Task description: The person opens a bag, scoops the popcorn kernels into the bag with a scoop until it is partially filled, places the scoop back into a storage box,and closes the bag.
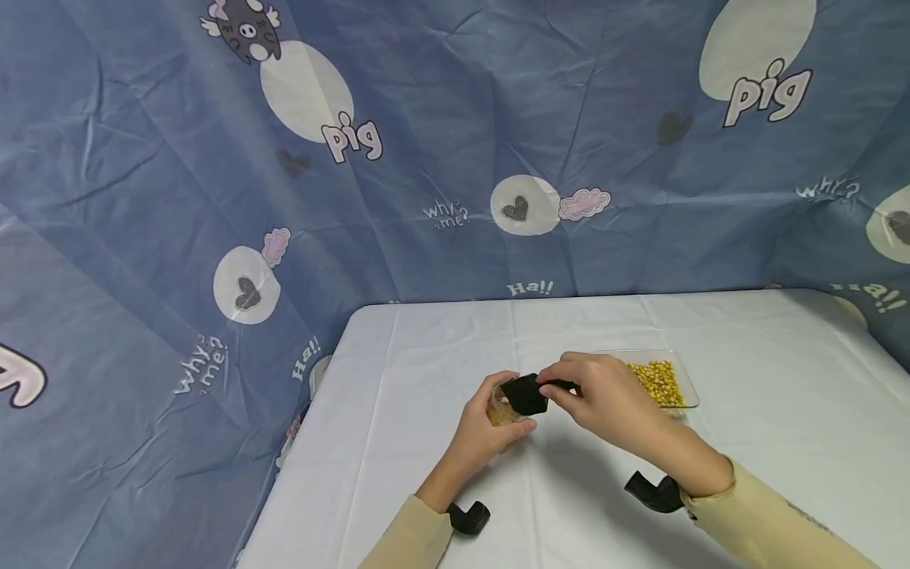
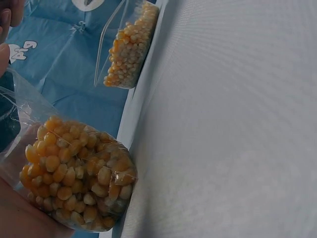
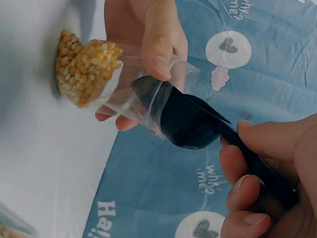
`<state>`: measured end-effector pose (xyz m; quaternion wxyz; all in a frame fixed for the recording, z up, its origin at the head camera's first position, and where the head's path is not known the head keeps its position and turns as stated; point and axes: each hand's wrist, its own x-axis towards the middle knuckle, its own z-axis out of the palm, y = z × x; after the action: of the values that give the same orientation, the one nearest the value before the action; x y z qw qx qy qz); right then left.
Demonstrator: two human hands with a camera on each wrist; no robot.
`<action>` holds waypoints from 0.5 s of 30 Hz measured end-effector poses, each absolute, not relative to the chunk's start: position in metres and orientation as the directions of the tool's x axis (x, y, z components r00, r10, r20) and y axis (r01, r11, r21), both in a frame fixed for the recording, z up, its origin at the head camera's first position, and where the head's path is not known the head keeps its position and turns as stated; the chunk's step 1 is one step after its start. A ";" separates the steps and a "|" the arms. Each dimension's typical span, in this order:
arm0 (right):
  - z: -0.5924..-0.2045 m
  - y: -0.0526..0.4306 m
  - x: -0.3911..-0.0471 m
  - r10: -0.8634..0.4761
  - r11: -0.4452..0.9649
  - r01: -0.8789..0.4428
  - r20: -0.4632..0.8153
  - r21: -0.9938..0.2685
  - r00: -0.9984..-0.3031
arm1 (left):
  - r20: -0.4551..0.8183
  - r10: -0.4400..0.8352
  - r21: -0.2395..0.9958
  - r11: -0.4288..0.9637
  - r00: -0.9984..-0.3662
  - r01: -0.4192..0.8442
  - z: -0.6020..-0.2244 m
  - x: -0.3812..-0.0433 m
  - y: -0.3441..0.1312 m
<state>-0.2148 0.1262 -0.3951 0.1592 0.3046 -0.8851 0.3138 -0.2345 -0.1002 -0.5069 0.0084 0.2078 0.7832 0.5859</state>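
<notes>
My left hand (image 1: 478, 433) grips a clear plastic bag (image 2: 79, 178) around its upper part, thumb on one side and fingers on the other. Yellow corn kernels (image 3: 84, 67) fill the bottom of the bag. Between thumb and fingers, my right hand (image 1: 604, 395) holds the handle of a black scoop (image 3: 190, 124). The scoop's tip sits inside the bag's mouth, tilted down toward the kernels. In the right wrist view, no kernels show in the visible part of its bowl.
Behind my right hand stands a clear rectangular container (image 1: 691, 395) with more corn kernels (image 1: 659, 382). A white cloth (image 1: 426, 348) covers the table. The blue printed curtain (image 1: 426, 142) hangs beyond its far edge. Black curved pieces (image 1: 469, 518) are at both wrists.
</notes>
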 end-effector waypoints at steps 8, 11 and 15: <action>-0.398 0.128 -0.215 -0.440 0.604 -0.666 0.513 -0.438 -0.737 | 0.235 0.330 0.923 0.218 -0.914 0.316 -0.508 -0.233 -0.100; -0.398 0.132 -0.216 -0.418 0.598 -0.644 0.499 -0.477 -0.759 | 0.232 0.329 0.922 0.225 -0.915 0.315 -0.509 -0.234 -0.101; -0.398 0.138 -0.216 -0.382 0.581 -0.608 0.478 -0.542 -0.791 | 0.233 0.334 0.927 0.206 -0.913 0.312 -0.509 -0.235 -0.101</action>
<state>-0.2161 0.1378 -0.3985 0.1566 0.2826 -0.8751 0.3603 -0.2355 -0.1007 -0.5093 0.0090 0.2081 0.7765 0.5947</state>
